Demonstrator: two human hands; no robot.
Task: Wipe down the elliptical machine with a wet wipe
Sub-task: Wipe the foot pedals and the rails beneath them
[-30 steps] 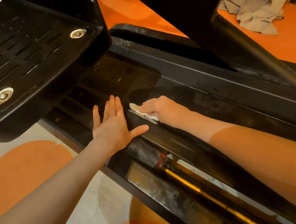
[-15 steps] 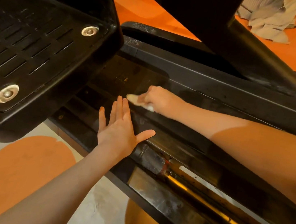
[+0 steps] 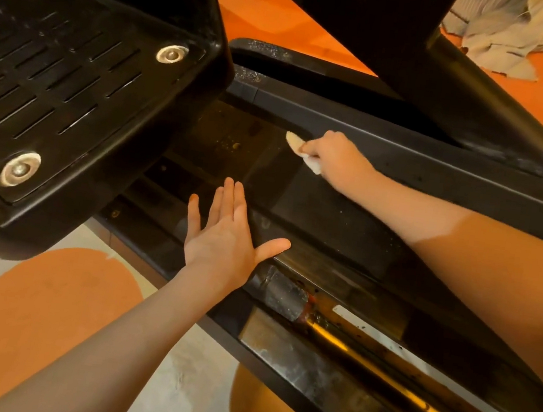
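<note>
Right hand [image 3: 335, 153] pinches a folded wipe [image 3: 301, 151] against the far side of the elliptical's [image 3: 441, 166] dark base panel, close under its raised far rail, fingers curled round the cloth. Left hand [image 3: 225, 234] lies nearer, fingers straight and spread, thumb out, resting flat on the near rail of the frame and holding nothing. A black pedal [image 3: 72, 82] with slots and metal bolts hangs over the left of the scene, its edge just beside the patch being cleaned. To the right, a brass-coloured track [image 3: 380, 362] runs along the base, grimy and speckled. Pale cloths [image 3: 503, 32] lie on the orange floor far behind.

Wiping looks only partly done: specks and smears show on the panel left of the wipe and along the track. Risks, as a judgement: the pedal could swing and catch the reaching wrist if the frame is leaned on; the small wipe may slip from the pinch, or merely smear the grit once soiled.
</note>
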